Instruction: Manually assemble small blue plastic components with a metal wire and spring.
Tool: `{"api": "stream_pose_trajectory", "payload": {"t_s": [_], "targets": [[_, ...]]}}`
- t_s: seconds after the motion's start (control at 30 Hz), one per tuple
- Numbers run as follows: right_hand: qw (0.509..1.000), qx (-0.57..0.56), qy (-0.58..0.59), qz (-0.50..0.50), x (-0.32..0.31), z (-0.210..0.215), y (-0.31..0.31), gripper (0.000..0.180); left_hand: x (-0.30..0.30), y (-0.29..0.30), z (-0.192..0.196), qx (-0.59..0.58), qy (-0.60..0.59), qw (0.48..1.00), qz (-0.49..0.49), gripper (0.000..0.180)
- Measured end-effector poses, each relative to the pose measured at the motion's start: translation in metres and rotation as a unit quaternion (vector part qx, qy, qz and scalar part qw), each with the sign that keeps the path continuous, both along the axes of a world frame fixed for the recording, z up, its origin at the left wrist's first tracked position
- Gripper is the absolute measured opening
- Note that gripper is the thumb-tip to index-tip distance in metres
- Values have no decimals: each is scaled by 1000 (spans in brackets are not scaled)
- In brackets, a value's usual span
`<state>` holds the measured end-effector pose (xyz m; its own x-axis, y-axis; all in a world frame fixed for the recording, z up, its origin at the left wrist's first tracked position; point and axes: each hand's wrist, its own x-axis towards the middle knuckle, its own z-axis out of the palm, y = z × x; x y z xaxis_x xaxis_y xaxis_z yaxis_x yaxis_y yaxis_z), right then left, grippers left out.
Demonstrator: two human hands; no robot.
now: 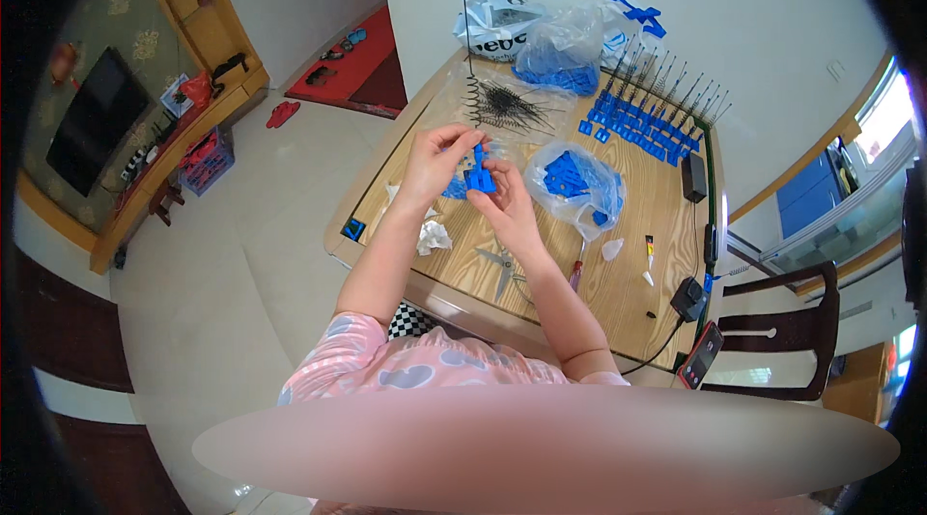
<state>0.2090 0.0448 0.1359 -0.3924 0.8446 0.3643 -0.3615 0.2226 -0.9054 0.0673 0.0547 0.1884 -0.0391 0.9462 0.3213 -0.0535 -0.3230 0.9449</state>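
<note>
In front of me, over the table (pixel 463 250), both hands meet on a small blue plastic part (pixel 479 179). My right hand (pixel 512 211) grips its lower end between thumb and fingers. From the upper left, my left hand (pixel 437 163) is closed in a pinch at its top end; the fingertips hide any smaller piece there. Just beyond lies a heap of thin black coiled wires (pixel 512 105) on clear plastic. Right of my hands, an open clear bag (pixel 618 189) holds more blue parts (pixel 565 174).
Rows of blue pieces with upright rods (pixel 637 119) stand at the far right. Full plastic bags (pixel 560 42) sit at the back. Nearer lie scissors (pixel 501 269), a screwdriver (pixel 576 276), a small tube (pixel 650 250), crumpled tissue (pixel 435 237) and a black adapter (pixel 688 299) with its cable.
</note>
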Motion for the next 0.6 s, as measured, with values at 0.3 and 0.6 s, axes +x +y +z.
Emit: {"api": "stream_pose_trajectory", "payload": {"t_s": [0.3, 0.6], "targets": [[997, 32, -66, -35, 11, -13, -14, 42, 2, -21, -9, 69, 49, 996, -6, 13], [982, 85, -116, -125, 28, -6, -26, 44, 10, -24, -15, 48, 10, 998, -29, 10]]}}
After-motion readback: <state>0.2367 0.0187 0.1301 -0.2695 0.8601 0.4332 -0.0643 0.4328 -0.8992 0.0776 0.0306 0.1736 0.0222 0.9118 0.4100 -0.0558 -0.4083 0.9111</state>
